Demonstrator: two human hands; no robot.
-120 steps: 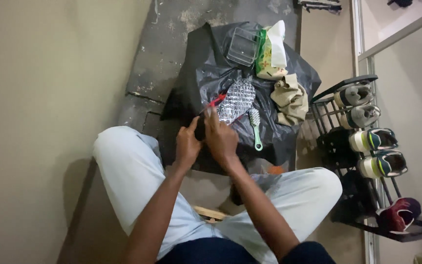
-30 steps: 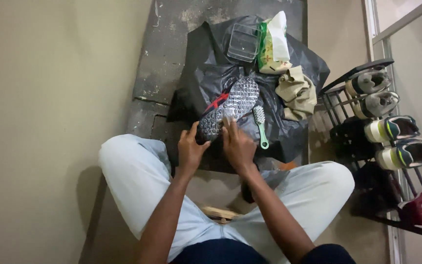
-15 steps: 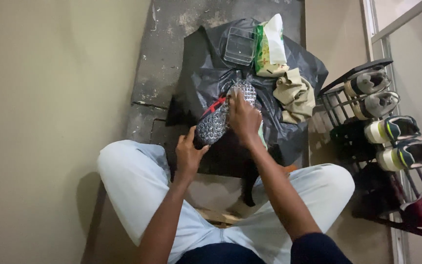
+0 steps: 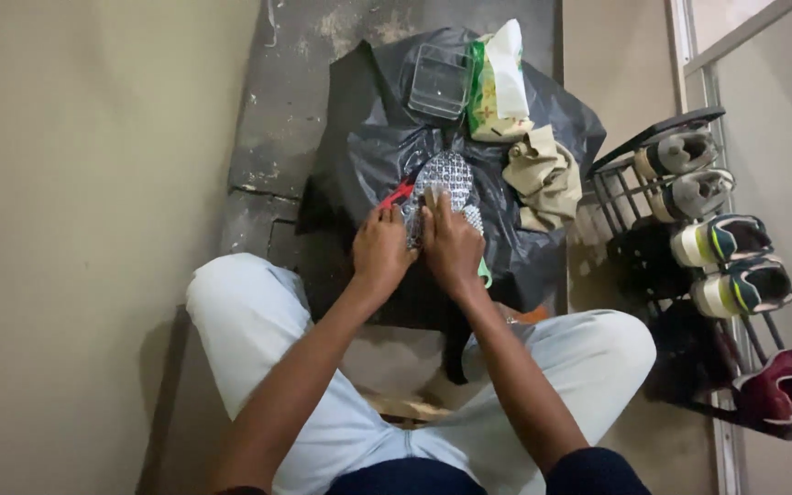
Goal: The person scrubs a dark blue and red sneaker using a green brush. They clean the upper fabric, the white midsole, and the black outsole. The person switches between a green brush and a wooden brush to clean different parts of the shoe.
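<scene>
Premises appear to be a home entryway or corridor: plain walls, a worn grey concrete floor, a black wire shoe rack stocked with sneakers at right beside a door frame, and a black plastic sheet spread on the floor.

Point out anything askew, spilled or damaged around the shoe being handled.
Nothing is spilled or visibly damaged. Both the left hand and the right hand rest on the sole-up shoe on a crumpled black plastic bag. A beige cloth lies bunched beside it.
</scene>
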